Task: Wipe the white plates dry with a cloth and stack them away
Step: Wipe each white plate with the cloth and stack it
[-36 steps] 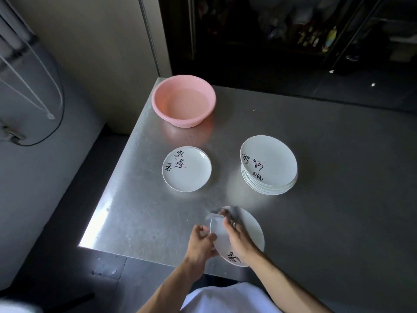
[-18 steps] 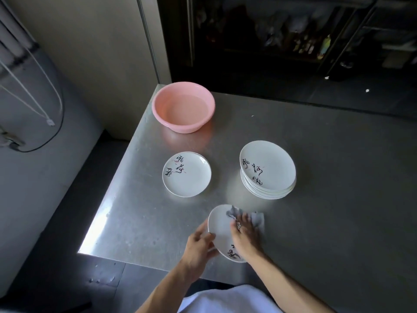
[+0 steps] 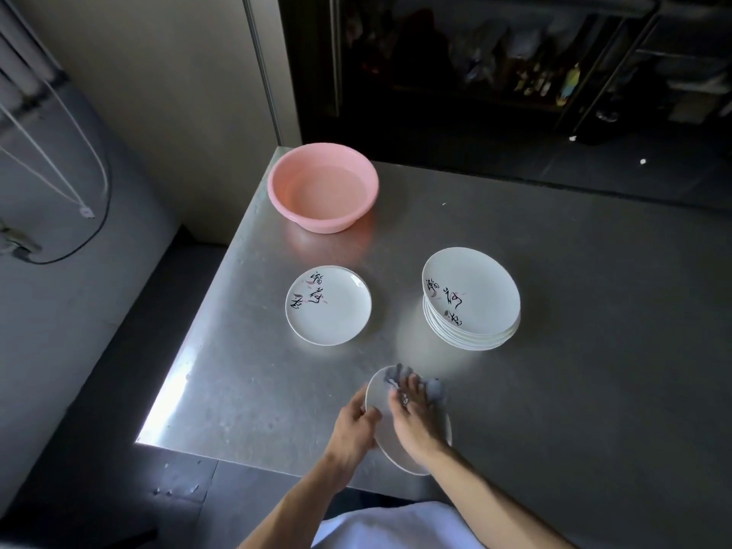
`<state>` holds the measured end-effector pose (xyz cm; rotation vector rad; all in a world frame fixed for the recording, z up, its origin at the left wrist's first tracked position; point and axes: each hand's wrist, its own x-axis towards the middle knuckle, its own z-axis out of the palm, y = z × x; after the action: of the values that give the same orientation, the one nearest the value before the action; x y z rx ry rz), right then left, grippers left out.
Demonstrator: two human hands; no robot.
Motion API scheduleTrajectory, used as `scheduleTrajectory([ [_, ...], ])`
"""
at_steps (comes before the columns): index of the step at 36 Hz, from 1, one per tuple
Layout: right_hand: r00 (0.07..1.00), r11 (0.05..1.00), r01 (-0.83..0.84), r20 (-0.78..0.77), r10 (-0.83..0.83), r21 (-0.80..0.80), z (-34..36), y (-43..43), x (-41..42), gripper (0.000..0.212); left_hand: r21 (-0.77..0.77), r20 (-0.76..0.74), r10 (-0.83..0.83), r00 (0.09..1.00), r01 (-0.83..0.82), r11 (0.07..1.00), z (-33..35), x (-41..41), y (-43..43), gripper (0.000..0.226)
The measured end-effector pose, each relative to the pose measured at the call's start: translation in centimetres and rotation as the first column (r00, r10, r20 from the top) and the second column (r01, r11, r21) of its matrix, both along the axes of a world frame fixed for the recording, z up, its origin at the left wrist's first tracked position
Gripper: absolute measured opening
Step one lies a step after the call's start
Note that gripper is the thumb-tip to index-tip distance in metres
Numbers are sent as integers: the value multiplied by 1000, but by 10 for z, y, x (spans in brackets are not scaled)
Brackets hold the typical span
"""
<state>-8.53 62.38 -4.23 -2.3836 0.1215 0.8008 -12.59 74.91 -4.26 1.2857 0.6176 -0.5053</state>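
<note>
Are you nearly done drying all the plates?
Not yet. In hand: the left hand grips one plate by its rim while the right hand presses the cloth on it. On the table a single plate lies apart and a stack of plates stands beside it; one pile is probably dried, the other waiting, but wetness doesn't show. The held plate still needs stacking.

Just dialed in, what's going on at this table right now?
A person is drying a white plate at the near edge of the steel table. The left hand grips its rim while the right hand presses a grey cloth onto its face. Beyond lie a single plate, a stack of plates to its right, and a pink basin at the far corner.
</note>
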Motion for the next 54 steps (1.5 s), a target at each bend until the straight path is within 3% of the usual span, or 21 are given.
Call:
scheduleTrajectory([
  [3,997,923,-76,29,71,378,1,1,-14,50,3,-12,-26,1000,26,1000,-2,-1,2,32],
  [5,994,876,-102,6,112,472,2,-4,-17,51,33,-35,-7,999,8,999,-5,-2,4,31],
  [8,989,962,-149,39,144,228,-7,-9,-11,51,38,15,10,1000,-11,999,-4,-1,5,37],
  [11,994,998,-46,95,49,-39,-4,-6,1,51,-11,4,159,987,-159,987,-3,1,4,44],
  [15,992,955,98,48,-116,280,7,6,12,51,40,-41,225,974,-223,974,4,8,4,14],
  [18,1000,899,-8,-2,10,437,10,8,9,50,135,-92,178,980,-165,977,4,8,6,19],
  [20,996,901,-86,6,92,425,8,6,6,49,55,-95,139,986,-134,989,7,3,3,24],
  [22,988,939,-155,49,147,308,-1,4,9,48,-14,-71,141,987,-143,990,7,0,0,28],
  [24,977,978,-205,67,203,35,-8,2,12,50,-20,-58,164,985,-166,986,5,-1,-2,25],
  [27,999,981,-46,17,50,-189,-7,0,16,55,-28,-59,167,984,-168,985,4,2,1,38],
  [30,992,992,-124,-20,123,-14,-5,0,12,56,-52,-18,53,998,-54,997,7,3,3,52],
  [33,979,918,-187,-5,202,350,2,-5,1,51,-13,-51,37,998,-38,999,7,3,4,39],
  [35,970,880,-206,-31,242,429,5,-11,-2,50,40,-87,69,994,-66,997,7,3,6,41],
  [37,967,918,-231,-23,252,323,1,-15,2,51,37,-69,69,995,-67,997,9,4,6,39],
  [39,973,973,-229,20,228,42,-5,-16,11,53,-47,-51,131,990,-133,990,10,5,3,41],
  [41,996,994,-76,33,79,-74,-5,-9,18,52,-83,-67,219,973,-224,971,11,7,1,49],
  [43,999,998,50,-8,-49,46,-3,0,20,54,-32,-68,259,963,-262,965,10,11,0,40],
  [45,997,972,67,-43,-59,226,1,8,17,57,61,-70,270,960,-266,962,5,14,4,8],
  [48,992,900,-114,8,122,420,8,12,9,48,83,-101,181,978,-173,981,5,12,2,27],
  [51,985,910,-163,18,169,382,4,7,9,48,-30,-122,135,983,-140,990,7,-1,-6,36],
  [54,986,981,-163,-5,165,101,-6,0,13,54,-37,-109,146,983,-151,988,3,-7,-10,37],
])
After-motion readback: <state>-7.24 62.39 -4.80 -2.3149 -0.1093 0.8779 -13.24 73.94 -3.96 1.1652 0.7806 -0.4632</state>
